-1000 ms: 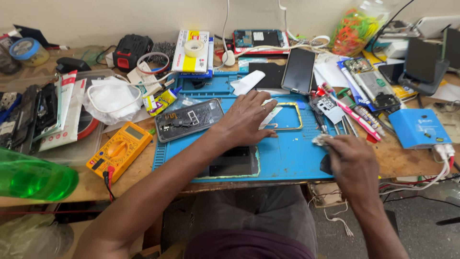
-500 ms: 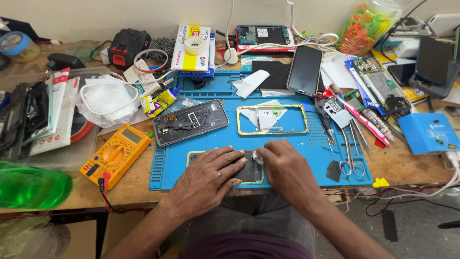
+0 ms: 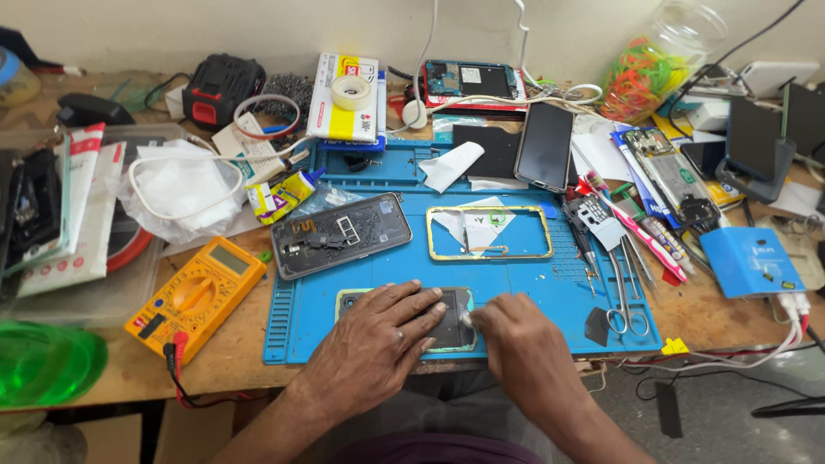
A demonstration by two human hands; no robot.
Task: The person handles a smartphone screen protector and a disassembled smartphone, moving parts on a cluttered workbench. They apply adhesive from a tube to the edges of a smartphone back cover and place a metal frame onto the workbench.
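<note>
Left hand (image 3: 382,331) flat, fingers spread; right hand (image 3: 516,331) beside it, fingertips pinched.

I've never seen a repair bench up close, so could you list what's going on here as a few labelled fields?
Setting: cluttered wooden bench with a blue work mat
Left hand: pressed flat on a phone panel at the mat's near edge
Right hand: fingertips pinch a small white wad against that panel
Behind the hands: opened phone body, gold phone frame
Left of the mat: orange multimeter
Right of the hands: scissors
</note>
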